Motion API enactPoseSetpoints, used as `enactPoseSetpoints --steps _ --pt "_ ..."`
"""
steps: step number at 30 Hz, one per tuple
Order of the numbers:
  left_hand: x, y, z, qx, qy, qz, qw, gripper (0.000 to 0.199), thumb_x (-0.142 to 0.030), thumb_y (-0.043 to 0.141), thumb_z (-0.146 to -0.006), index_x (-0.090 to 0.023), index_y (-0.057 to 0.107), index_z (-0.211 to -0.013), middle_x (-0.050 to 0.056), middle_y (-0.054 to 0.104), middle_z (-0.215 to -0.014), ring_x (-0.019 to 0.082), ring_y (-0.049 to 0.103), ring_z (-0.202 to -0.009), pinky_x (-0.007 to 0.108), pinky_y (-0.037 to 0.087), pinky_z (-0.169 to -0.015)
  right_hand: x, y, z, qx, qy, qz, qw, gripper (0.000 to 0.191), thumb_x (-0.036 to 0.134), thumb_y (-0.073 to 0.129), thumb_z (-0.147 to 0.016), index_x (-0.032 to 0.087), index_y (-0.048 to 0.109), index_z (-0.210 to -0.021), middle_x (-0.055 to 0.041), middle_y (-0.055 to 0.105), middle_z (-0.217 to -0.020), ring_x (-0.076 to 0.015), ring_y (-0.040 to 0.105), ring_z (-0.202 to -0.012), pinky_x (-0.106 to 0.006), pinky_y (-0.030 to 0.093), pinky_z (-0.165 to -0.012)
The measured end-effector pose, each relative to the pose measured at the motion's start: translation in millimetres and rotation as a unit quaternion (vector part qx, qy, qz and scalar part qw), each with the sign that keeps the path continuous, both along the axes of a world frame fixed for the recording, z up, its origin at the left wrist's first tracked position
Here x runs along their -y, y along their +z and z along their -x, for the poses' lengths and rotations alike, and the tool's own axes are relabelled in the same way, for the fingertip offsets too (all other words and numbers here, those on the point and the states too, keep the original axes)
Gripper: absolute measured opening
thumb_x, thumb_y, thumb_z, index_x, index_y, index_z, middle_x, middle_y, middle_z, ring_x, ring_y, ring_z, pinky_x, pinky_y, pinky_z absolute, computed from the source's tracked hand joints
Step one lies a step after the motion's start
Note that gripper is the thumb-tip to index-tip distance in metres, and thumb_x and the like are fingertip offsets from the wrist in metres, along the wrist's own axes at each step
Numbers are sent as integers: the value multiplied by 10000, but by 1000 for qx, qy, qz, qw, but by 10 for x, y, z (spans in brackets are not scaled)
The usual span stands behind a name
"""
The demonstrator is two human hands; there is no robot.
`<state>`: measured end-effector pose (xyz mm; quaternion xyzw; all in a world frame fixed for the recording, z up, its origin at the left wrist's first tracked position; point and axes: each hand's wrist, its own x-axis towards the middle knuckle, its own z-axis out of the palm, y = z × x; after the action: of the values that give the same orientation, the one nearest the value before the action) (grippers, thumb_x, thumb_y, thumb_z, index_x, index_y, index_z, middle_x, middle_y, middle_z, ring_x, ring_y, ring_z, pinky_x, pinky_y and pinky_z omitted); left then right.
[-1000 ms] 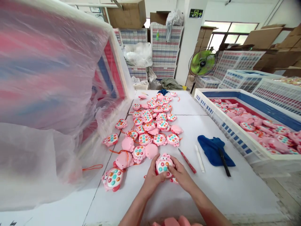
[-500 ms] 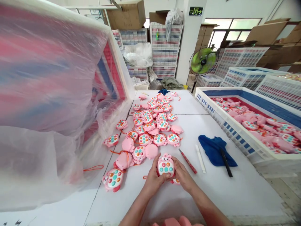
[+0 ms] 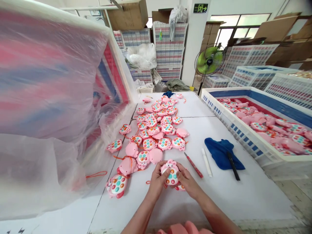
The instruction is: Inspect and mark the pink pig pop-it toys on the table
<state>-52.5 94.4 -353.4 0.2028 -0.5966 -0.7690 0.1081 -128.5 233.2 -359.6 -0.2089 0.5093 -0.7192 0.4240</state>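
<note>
- long white flat-topped table (image 3: 243, 201) crossed by dark seams
- square white pillar (image 3: 193, 42) bearing a green-and-black exit sign (image 3: 200, 8)
- plain white wall (image 3: 246, 7) with bright, dark-framed windows (image 3: 251, 20)
- brown cardboard box (image 3: 128, 15) atop stacked white lattice-plastic crates (image 3: 136, 37)
- pale, marked floor (image 3: 298, 190) at right

- Two hands, left hand (image 3: 158, 178) and right hand (image 3: 187, 182), are showing.
- Pink toys (image 3: 172, 175) are overlapping, preventing exact counting.
- Four slender tools (image 3: 194, 166) are lying.
- Two blue cloths (image 3: 218, 156) are resting.
- One green fan (image 3: 207, 61) is standing.
- One exit sign (image 3: 200, 8) is hanging.
</note>
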Motion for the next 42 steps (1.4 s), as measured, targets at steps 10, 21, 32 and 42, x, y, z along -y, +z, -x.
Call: enactPoseSetpoints --steps 10,21,32,42 --pt "9 41 -58 -1 -44 -52 998 532 -540 496 -889 -233 448 -1320 92 617 -1191 224 607 -1008 318 490 -804 2 -35 26 3 -26 -26 999 651 525 625 -816 295 420 -1389 -93 577 -1275 -264 658 -940 -412 589 -691" --pt "-12 107 -11 17 -12 -3 1000 436 -460 716 -741 -185 565 -1044 33 659 -930 163 607 -754 274 489 -678 -9 -17 13 -49 1 3 999 605 544 600 -836 248 474 -1348 -78 620 -1207 -251 623 -1038 -404 520 -890" --pt "-61 157 -99 -2 -125 10 992 974 -303 793 -689 -275 213 -1472 83 575 -1246 217 608 -978 339 510 -853 4 -23 -4 -20 -81 -76 994 540 617 529 -843 241 571 -1228 -97 653 -1100 -267 637 -964 -397 559 -765" --pt "547 79 73 26 -47 568 822 618 -77 478 -820 -264 408 -1406 84 439 -1459 317 240 -1416 574 136 -1143 -233 51 169 -130 -139 -133 973 380 546 521 -871 210 651 -991 -30 629 -753 -213 589 -693 -320 457 -619"
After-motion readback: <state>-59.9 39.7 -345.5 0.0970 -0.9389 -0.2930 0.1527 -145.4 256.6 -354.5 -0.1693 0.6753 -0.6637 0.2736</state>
